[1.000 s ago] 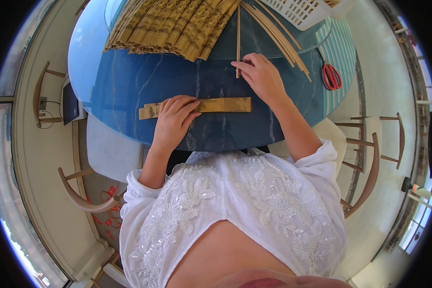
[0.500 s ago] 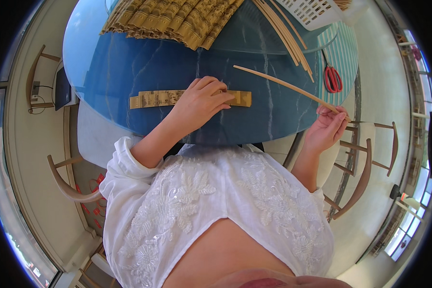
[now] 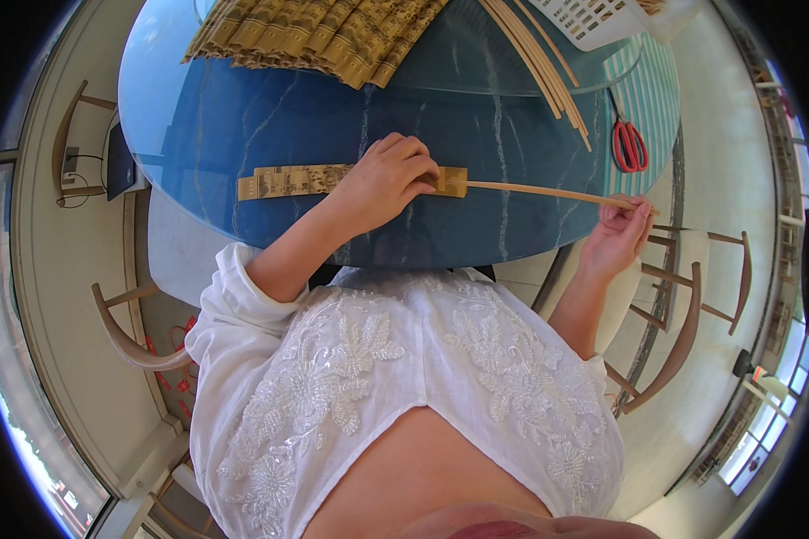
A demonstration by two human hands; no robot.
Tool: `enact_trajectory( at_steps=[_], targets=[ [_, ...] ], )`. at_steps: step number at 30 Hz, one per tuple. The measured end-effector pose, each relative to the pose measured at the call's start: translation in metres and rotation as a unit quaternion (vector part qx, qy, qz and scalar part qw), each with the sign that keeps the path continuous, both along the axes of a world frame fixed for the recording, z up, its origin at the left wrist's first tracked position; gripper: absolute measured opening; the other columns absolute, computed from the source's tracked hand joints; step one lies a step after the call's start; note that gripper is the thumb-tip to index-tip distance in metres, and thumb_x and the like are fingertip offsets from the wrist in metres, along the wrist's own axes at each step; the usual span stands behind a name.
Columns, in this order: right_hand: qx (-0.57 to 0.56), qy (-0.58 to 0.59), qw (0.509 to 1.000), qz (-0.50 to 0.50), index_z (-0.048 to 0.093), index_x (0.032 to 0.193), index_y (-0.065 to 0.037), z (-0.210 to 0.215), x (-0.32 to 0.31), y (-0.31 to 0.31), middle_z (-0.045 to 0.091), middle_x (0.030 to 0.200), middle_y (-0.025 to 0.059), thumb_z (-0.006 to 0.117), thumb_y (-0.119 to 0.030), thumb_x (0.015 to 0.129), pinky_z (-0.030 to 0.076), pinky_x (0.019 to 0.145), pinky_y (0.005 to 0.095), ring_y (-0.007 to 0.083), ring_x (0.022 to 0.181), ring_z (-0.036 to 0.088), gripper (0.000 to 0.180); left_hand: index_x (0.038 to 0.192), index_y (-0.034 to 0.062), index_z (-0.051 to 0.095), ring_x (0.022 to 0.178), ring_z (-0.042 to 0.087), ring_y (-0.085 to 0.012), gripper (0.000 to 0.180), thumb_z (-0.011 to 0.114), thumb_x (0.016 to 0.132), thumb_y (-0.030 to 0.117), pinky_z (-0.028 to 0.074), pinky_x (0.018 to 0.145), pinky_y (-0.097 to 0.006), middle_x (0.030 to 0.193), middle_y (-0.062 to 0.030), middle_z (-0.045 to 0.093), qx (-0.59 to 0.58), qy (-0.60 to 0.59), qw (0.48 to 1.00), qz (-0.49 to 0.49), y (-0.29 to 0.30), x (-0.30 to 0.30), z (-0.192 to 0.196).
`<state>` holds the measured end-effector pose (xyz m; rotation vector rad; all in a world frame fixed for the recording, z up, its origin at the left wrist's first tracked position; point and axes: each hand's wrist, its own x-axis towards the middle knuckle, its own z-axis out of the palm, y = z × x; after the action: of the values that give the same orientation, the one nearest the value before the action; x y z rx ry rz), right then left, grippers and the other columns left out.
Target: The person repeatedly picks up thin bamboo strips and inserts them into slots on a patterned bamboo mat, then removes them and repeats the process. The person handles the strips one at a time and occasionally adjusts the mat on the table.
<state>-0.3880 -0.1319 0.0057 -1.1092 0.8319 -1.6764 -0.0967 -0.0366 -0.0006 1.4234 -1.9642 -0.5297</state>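
A long, flat gold paper sleeve (image 3: 292,181) printed with dark pictures lies across the near part of the table. My left hand (image 3: 388,178) is closed over its right portion, pinching it with thumb and fingers and hiding part of it. A wooden chopstick (image 3: 539,190) runs almost level to the sleeve's right end. My right hand (image 3: 616,235) grips the chopstick's other end in a pinch near the table's right edge. The tip meets the sleeve's end; how far inside it sits, if at all, I cannot tell.
A fanned pile of similar gold sleeves (image 3: 315,36) lies at the far side of the blue marbled table (image 3: 279,112). Farther right are several loose chopsticks (image 3: 541,67), a white perforated basket (image 3: 593,20) and red-handled scissors (image 3: 629,145) on a striped cloth (image 3: 653,99).
My right hand has lowered the chopstick's far tip leftward and down, from above the sleeve to its right end. My left hand keeps hold of the sleeve.
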Motion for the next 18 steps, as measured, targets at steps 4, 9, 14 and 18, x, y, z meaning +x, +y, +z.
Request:
enact_trajectory(
  at_steps=[4, 9, 14, 18],
  targets=[
    [0.008, 0.012, 1.0, 0.013, 0.047, 0.089, -0.004, -0.0043, 0.0009, -0.0021, 0.05, 0.065, 0.0068, 0.041, -0.023, 0.096, 0.034, 0.054, 0.0252, 0.012, 0.059, 0.043, 0.022, 0.086, 0.0048, 0.058, 0.092, 0.049, -0.0255, 0.009, 0.062, 0.078, 0.009, 0.041, 0.083, -0.035, 0.092, -0.0074, 0.052, 0.012, 0.005, 1.0, -0.003, -0.0017, 0.0005, -0.0029],
    [0.005, 0.02, 1.0, 0.021, 0.047, 0.089, -0.004, -0.0039, 0.0021, -0.0032, 0.05, 0.067, 0.0064, 0.04, -0.022, 0.096, 0.035, 0.055, 0.0257, 0.012, 0.059, 0.044, 0.021, 0.085, 0.0049, 0.058, 0.091, 0.048, -0.0252, 0.008, 0.062, 0.079, 0.008, 0.04, 0.083, -0.035, 0.091, -0.0071, 0.051, 0.018, 0.017, 1.0, -0.007, -0.0041, 0.0007, -0.0053],
    [0.005, 0.031, 0.999, 0.028, 0.047, 0.088, -0.004, -0.0044, 0.0023, -0.0034, 0.05, 0.068, 0.0064, 0.039, -0.022, 0.097, 0.035, 0.055, 0.0261, 0.0121, 0.059, 0.044, 0.021, 0.084, 0.0039, 0.057, 0.091, 0.048, -0.0252, 0.008, 0.061, 0.079, 0.007, 0.039, 0.084, -0.035, 0.089, -0.0072, 0.051, 0.003, 0.011, 1.0, -0.013, -0.005, 0.0011, -0.0072],
    [0.011, 0.036, 0.998, 0.04, 0.047, 0.088, -0.005, -0.004, 0.0022, -0.0029, 0.05, 0.068, 0.0069, 0.039, -0.021, 0.097, 0.035, 0.056, 0.0264, 0.0126, 0.059, 0.044, 0.02, 0.083, 0.0029, 0.056, 0.091, 0.048, -0.0256, 0.007, 0.06, 0.079, 0.007, 0.039, 0.084, -0.035, 0.09, -0.0075, 0.051, -0.002, 0.006, 1.0, -0.009, -0.004, -0.0004, -0.0055]
  ],
)
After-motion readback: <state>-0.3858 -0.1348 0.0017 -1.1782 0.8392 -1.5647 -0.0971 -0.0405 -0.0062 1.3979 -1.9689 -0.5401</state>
